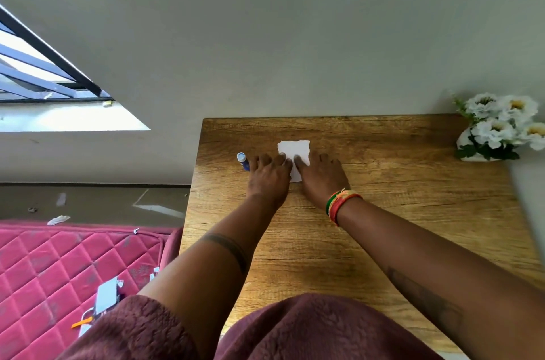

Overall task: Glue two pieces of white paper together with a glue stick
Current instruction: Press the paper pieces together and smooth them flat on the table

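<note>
Wood-grain table [383, 227] fills the middle of the view, pushed against a plain grey wall, with a barred window [44, 70] at the upper left. White paper [295, 150] lies flat on the far half of the table; whether it is one sheet or two stacked cannot be told. Both hands rest on its near part: the left hand [268, 177] and the right hand [321, 177] lie palm-down, fingers fairly straight and slightly spread, pressing the paper to the wood. A blue glue stick [242, 160] sits just beside the left hand's outer fingers. Colourful thread bracelets [339, 203] circle the right wrist. White artificial flowers [501, 126] stand at the far right corner, and a pink quilted mattress [59, 271] with paper scraps lies at lower left
</note>
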